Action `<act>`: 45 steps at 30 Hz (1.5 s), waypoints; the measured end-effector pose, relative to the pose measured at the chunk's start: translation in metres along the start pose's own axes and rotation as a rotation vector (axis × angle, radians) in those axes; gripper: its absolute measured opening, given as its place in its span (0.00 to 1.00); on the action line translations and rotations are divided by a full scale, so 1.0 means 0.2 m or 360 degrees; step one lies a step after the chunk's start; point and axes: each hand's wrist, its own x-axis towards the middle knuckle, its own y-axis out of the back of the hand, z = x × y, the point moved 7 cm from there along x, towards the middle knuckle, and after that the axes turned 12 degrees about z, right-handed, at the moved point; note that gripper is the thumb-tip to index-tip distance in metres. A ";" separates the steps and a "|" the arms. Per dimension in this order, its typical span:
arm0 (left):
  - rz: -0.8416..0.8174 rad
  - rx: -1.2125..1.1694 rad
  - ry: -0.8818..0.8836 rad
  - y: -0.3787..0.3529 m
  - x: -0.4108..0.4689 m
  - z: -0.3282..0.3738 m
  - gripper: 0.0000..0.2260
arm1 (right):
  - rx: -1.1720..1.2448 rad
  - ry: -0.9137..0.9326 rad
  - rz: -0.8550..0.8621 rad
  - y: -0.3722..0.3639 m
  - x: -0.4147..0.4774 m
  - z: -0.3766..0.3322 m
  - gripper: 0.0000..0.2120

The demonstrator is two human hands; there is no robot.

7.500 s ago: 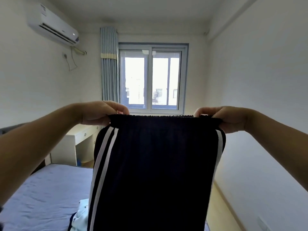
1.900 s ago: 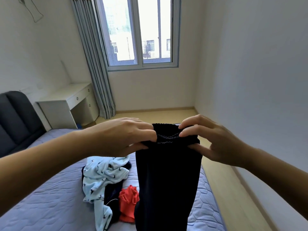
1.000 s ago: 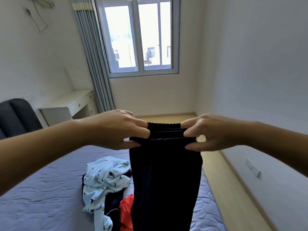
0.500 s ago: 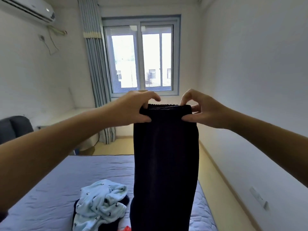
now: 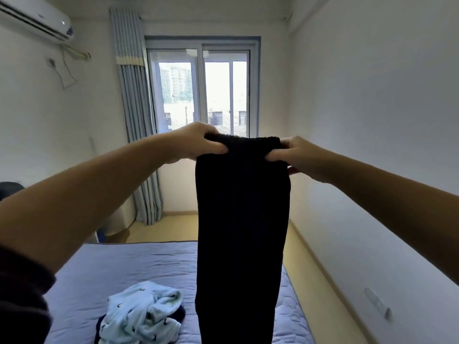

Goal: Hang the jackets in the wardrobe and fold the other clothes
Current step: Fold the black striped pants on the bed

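Up go the trousers [image 5: 241, 232] since a second ago, hanging straight at 6 o'clock. Nearest, at 7 o'clock, a blue garment [image 5: 141, 316] lies crumpled on the bed [image 5: 111, 269]. Left hand [image 5: 198, 145] pinches the waistband's left corner, thumb in front, fingers curled over; right hand [image 5: 295, 155] pinches the right corner. Window [image 5: 203, 90] behind, at 12.

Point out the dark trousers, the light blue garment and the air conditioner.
dark trousers [image 5: 242, 219]: head view, hanging fabric's middle.
light blue garment [image 5: 141, 311]: head view, crumpled heap's middle.
air conditioner [image 5: 34, 19]: head view, front panel.
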 end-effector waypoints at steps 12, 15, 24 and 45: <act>-0.0700 -0.0539 0.0219 0.12 -0.03 0.13 0.23 | 0.0418 -0.0302 -0.0281 0.16 -0.02 -0.20 0.28; -0.0734 -0.0644 0.0266 0.06 0.07 0.11 0.26 | 0.0408 -0.0392 -0.0294 0.21 0.05 -0.13 0.28; -0.0093 0.0334 0.0485 -0.52 0.74 -0.34 0.13 | -0.0416 -0.0359 0.0269 0.10 0.76 0.70 0.10; 0.0445 0.0233 0.0166 -0.91 0.30 -0.37 0.14 | -0.0609 0.0085 0.0264 0.11 0.26 0.89 0.05</act>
